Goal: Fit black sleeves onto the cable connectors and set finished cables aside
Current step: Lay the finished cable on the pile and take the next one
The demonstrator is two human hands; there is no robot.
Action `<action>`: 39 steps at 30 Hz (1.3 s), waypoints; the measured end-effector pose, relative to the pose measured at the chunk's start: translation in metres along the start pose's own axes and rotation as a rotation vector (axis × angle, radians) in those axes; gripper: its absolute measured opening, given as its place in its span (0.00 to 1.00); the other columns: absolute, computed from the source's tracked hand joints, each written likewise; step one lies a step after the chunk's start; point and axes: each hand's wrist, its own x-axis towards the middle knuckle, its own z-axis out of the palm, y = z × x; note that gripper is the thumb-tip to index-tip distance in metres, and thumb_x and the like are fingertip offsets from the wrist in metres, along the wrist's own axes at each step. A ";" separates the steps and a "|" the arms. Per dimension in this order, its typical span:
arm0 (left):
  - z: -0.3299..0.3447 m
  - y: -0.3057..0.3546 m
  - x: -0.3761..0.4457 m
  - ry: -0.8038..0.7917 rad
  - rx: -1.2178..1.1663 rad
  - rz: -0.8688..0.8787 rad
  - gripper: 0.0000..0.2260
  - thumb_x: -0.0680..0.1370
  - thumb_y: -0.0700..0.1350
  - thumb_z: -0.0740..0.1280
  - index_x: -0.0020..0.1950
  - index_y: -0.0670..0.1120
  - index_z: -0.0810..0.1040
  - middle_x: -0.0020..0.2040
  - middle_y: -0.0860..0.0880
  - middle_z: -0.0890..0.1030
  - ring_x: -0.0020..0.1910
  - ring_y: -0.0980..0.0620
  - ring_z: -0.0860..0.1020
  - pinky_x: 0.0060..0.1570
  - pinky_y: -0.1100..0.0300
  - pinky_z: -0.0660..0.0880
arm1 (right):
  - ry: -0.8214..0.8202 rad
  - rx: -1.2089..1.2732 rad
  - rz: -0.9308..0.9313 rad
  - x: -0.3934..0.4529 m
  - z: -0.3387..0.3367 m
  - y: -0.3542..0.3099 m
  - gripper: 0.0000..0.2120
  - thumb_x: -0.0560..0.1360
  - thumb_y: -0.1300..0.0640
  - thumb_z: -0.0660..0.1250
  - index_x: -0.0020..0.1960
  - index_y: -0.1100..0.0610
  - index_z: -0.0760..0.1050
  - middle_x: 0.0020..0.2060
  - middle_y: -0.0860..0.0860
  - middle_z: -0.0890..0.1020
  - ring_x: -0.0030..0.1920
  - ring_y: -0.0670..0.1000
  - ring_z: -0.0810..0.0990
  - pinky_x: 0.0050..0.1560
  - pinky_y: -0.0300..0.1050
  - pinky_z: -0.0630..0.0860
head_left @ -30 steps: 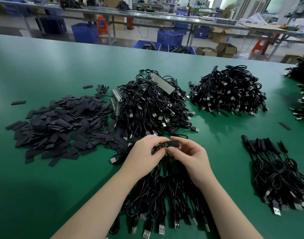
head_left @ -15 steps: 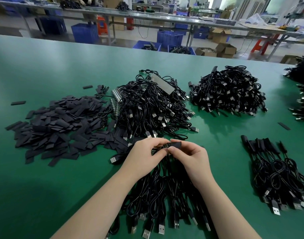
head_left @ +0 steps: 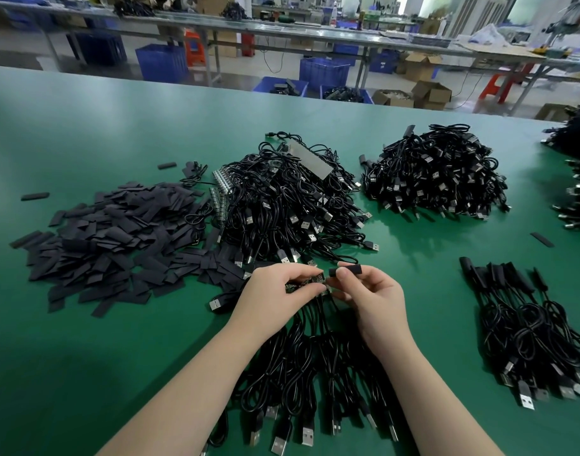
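My left hand (head_left: 275, 291) pinches the small green circuit-board connector (head_left: 316, 279) of a black cable above the green table (head_left: 117, 373). My right hand (head_left: 370, 297) pinches a short black sleeve (head_left: 346, 269) just right of the connector's tip, slightly apart from it. A bunch of cables (head_left: 315, 373) with USB plugs toward me lies under both hands. A heap of flat black sleeves (head_left: 110, 245) spreads at the left. A row of sleeved cables (head_left: 528, 327) lies at the right.
Two big piles of black USB cables stand behind the hands, one in the middle (head_left: 291, 199) and one further right (head_left: 436, 172). More cables (head_left: 578, 192) lie at the right edge. Stray sleeves (head_left: 35, 196) dot the table. Benches and blue crates (head_left: 161, 65) lie beyond it.
The right hand has drawn the sleeve a little to the right, so a small gap shows between it and the connector. The left hand has stayed in place.
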 end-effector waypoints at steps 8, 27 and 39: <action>-0.001 0.001 0.000 -0.004 -0.035 0.020 0.10 0.74 0.52 0.73 0.55 0.58 0.84 0.47 0.64 0.83 0.49 0.66 0.80 0.55 0.58 0.78 | -0.026 -0.152 -0.118 -0.004 0.004 -0.002 0.12 0.72 0.65 0.75 0.40 0.47 0.86 0.36 0.48 0.86 0.36 0.41 0.83 0.39 0.32 0.77; -0.001 0.003 -0.001 0.000 -0.025 0.007 0.10 0.75 0.52 0.72 0.56 0.56 0.84 0.46 0.62 0.84 0.49 0.66 0.80 0.54 0.62 0.77 | -0.044 -0.155 -0.106 -0.005 0.004 -0.005 0.13 0.71 0.66 0.75 0.40 0.46 0.87 0.38 0.48 0.87 0.37 0.41 0.83 0.40 0.33 0.77; -0.004 0.008 -0.003 -0.031 -0.021 0.037 0.11 0.76 0.50 0.72 0.58 0.54 0.84 0.51 0.61 0.84 0.53 0.66 0.79 0.57 0.58 0.77 | -0.049 -0.160 -0.101 -0.005 0.003 -0.005 0.11 0.70 0.65 0.76 0.40 0.49 0.86 0.40 0.49 0.87 0.38 0.42 0.83 0.41 0.33 0.77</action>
